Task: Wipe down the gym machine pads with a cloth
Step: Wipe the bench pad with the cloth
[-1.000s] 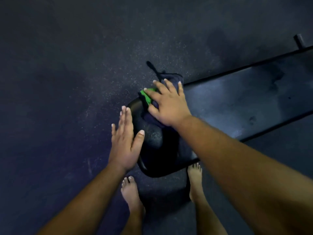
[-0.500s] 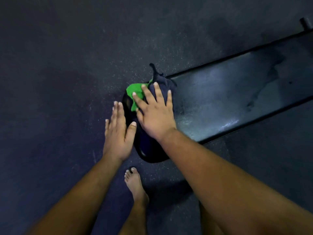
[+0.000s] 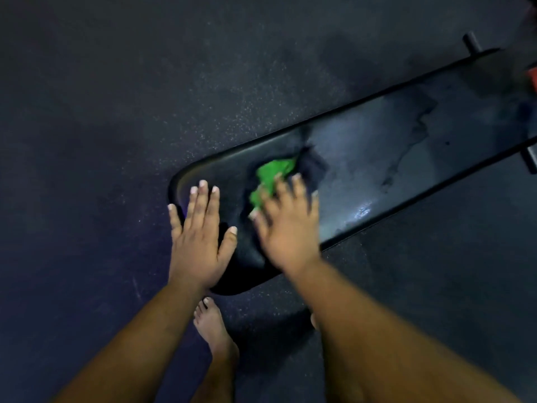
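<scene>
A long black bench pad runs from the middle of the view to the upper right, its surface shiny with wet streaks. A dark cloth with a green patch lies on the pad near its rounded near end. My right hand presses flat on the cloth with fingers spread and straight; it is motion-blurred. My left hand rests flat on the near end of the pad, fingers straight, holding nothing.
Dark speckled rubber floor surrounds the bench. A bare foot stands just below the pad's near end. A metal frame post sticks up at the far end, with a red part at the right edge.
My right hand has slid the cloth from the pad's rounded end further along the pad to the right. My left hand now lies flat on the pad's end instead of beside it.
</scene>
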The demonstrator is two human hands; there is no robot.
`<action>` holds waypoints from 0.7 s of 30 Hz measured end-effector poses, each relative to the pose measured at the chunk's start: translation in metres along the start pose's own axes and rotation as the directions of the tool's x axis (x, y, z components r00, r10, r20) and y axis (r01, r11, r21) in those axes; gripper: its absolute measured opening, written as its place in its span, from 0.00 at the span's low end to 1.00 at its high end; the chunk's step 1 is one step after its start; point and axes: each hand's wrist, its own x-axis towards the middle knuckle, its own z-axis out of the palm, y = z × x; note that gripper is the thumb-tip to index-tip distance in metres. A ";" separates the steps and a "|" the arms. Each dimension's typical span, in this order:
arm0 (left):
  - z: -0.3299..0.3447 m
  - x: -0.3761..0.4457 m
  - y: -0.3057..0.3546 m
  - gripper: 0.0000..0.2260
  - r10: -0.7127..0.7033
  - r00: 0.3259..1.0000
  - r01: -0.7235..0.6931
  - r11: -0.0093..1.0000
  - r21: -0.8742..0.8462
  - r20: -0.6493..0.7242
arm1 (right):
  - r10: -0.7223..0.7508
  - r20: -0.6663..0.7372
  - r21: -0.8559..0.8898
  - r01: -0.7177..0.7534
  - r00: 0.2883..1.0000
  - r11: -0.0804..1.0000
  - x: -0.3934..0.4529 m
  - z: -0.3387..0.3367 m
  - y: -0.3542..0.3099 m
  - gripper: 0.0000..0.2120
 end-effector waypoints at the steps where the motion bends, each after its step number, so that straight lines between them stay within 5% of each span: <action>1: 0.000 0.003 0.004 0.34 -0.015 1.000 0.015 1.000 -0.012 -0.014 | -0.092 0.045 0.014 0.091 0.995 0.996 -0.024 0.002 -0.009 0.26; 4: 0.000 0.008 0.017 0.34 0.030 0.999 -0.032 0.999 0.040 0.031 | -0.267 0.115 -0.015 0.271 0.957 0.963 -0.050 0.002 0.024 0.25; 6: 0.001 0.012 0.025 0.34 0.097 0.991 -0.105 0.990 0.099 0.088 | -0.215 0.124 -0.111 0.229 0.969 0.967 -0.037 -0.003 0.071 0.25; 8: 0.004 0.022 0.036 0.35 0.150 0.979 -0.171 0.972 0.158 0.140 | 0.060 0.053 -0.144 -0.052 0.997 0.988 -0.011 -0.011 0.138 0.24; 10: 0.008 0.035 0.048 0.35 0.177 0.971 -0.206 0.961 0.186 0.161 | 0.393 0.012 -0.031 -0.392 0.920 0.919 0.015 -0.027 0.209 0.22; 13: 0.017 0.052 0.067 0.35 0.214 0.959 -0.252 0.944 0.212 0.187 | 0.579 0.017 0.177 -0.573 0.815 0.801 0.027 -0.032 0.235 0.24; 15: 0.026 0.063 0.082 0.35 0.230 0.952 -0.275 0.933 0.231 0.204 | 0.574 -0.020 0.180 -0.562 0.819 0.808 0.010 -0.021 0.189 0.26; 18: 0.041 0.083 0.111 0.35 0.227 0.952 -0.273 0.934 0.232 0.205 | 0.398 0.074 0.167 -0.405 0.914 0.899 -0.035 -0.007 0.111 0.27; 21: 0.053 0.104 0.137 0.35 0.286 0.934 -0.335 0.909 0.247 0.215 | 0.243 0.025 0.104 -0.244 0.970 0.964 -0.023 -0.010 0.146 0.26</action>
